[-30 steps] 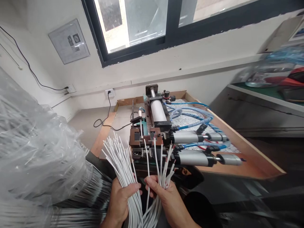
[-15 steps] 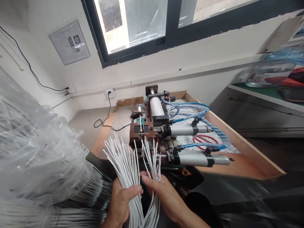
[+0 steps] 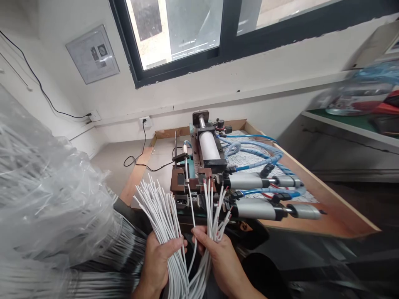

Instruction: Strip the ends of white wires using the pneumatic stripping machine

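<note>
A thick bundle of white wires (image 3: 160,211) is wrapped by my left hand (image 3: 160,257), its thumb across the front. My right hand (image 3: 218,253) grips a smaller bunch of white wires (image 3: 212,211), some with reddish tips. Between its thumb and forefinger one single wire (image 3: 192,205) stands apart from the rest. Both bunches run together below my hands. Just beyond the wire tips sits a pneumatic machine (image 3: 208,145) with silver cylinders and brown jaw blocks; the blocks stand apart, and the single wire's tip overlaps them in view. Whether it touches them I cannot tell.
Plastic-wrapped bundles of grey wire (image 3: 102,245) are piled at the left. A wooden-edged tray (image 3: 339,216) surrounds the machine, with blue air hoses (image 3: 274,155) on its right. A green-topped shelf (image 3: 349,122) holds items at the far right.
My right hand has shifted slightly right, its bunch spreading away from the left bundle, and one wire now stands separate. The machine's brown blocks have moved apart, and the cylinder rods extend to the right.
</note>
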Available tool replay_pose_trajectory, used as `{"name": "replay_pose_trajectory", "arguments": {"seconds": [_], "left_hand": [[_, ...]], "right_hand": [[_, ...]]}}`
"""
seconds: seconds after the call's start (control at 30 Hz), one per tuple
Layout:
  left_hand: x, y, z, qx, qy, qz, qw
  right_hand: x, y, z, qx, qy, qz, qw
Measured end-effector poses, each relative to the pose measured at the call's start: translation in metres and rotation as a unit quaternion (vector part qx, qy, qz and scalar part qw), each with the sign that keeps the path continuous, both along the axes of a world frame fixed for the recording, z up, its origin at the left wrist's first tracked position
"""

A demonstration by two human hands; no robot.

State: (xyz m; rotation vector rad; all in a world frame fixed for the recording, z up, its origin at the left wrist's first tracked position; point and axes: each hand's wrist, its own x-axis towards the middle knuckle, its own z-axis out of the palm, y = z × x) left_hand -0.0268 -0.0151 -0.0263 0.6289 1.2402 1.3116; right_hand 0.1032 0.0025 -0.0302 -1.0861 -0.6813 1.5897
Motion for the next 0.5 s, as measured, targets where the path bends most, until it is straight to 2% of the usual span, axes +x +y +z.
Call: {"name": "replay_pose_trajectory", "arguments": {"seconds": [0.2,0.33,0.4,0.5], "left_hand": [[0.005,0.003,0.008,-0.002,0.007,0.02,1.0],[0.007,0.003,0.009,0.025,0.007,0.002,1.0],[0.008,0.002,0.011,0.045,0.004,-0.023,0.999],[0.008,0.002,0.014,0.054,-0.004,-0.042,0.998]], "right_hand": [[0.001,0.007,0.001,-0.001,0.019,0.021,1.0],[0.002,0.007,0.005,0.015,0.069,0.127,0.989],[0.001,0.005,0.005,0.028,0.074,0.158,0.984],[-0.001,0.002,0.004,0.029,0.051,0.108,0.992]]}}
